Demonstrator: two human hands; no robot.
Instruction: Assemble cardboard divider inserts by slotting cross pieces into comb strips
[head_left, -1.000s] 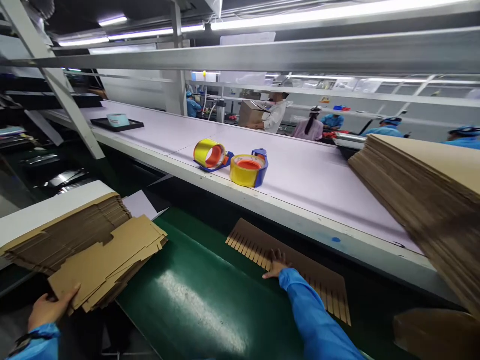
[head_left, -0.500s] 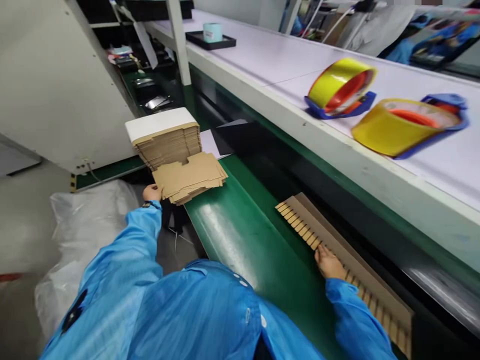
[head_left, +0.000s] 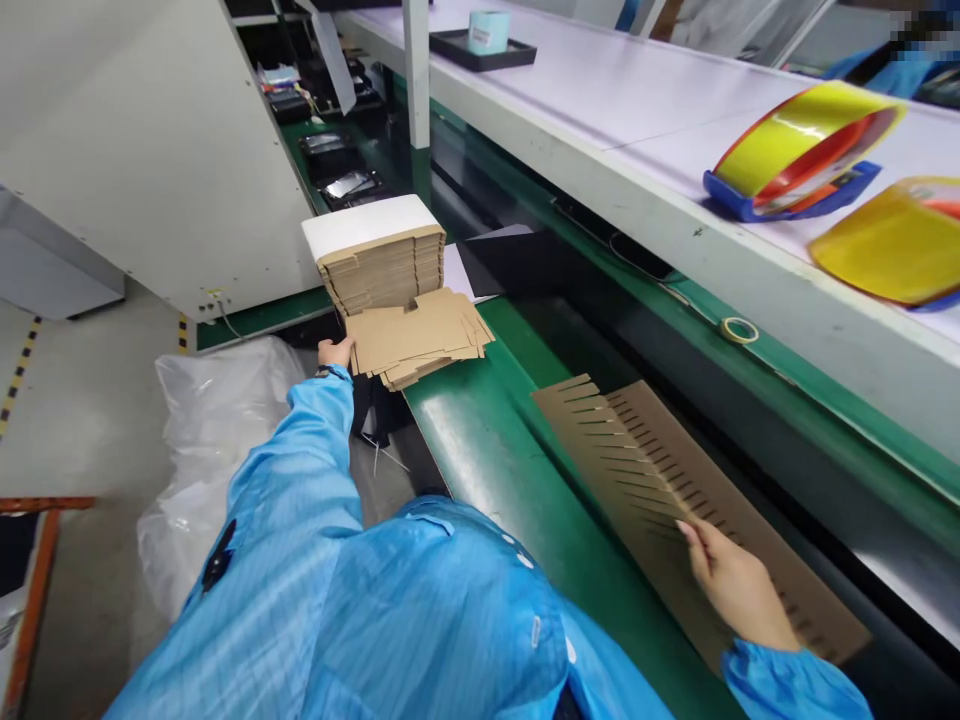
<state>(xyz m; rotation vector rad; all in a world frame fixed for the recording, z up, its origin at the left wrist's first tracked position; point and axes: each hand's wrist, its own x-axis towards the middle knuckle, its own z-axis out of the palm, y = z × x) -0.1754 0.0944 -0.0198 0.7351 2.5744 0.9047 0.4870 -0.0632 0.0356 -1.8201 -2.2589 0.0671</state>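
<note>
My left hand (head_left: pixel 335 352) is at the near edge of a pile of flat die-cut cardboard blanks (head_left: pixel 412 338) and appears to grip it. The pile lies on a taller stack of corrugated cardboard (head_left: pixel 379 270) topped by a white board (head_left: pixel 367 225). My right hand (head_left: pixel 739 585) rests on a long slotted cardboard sheet (head_left: pixel 660 480), its fingers lying flat across the slots. The sheet lies at an angle on the belt, and my right sleeve covers none of it.
A green conveyor belt (head_left: pixel 495 450) runs below a white-edged bench (head_left: pixel 675 170) holding yellow tape rolls in blue dispensers (head_left: pixel 802 150) and a black tray (head_left: pixel 480 52). A small tape ring (head_left: pixel 740 330) lies on a green ledge. A white plastic bag (head_left: pixel 217 470) is on the floor at left.
My view has tilted further down and to the right. My right hand has slid toward the sheet's near end, and the sheet now shows wider. My left hand remains at the blanks.
</note>
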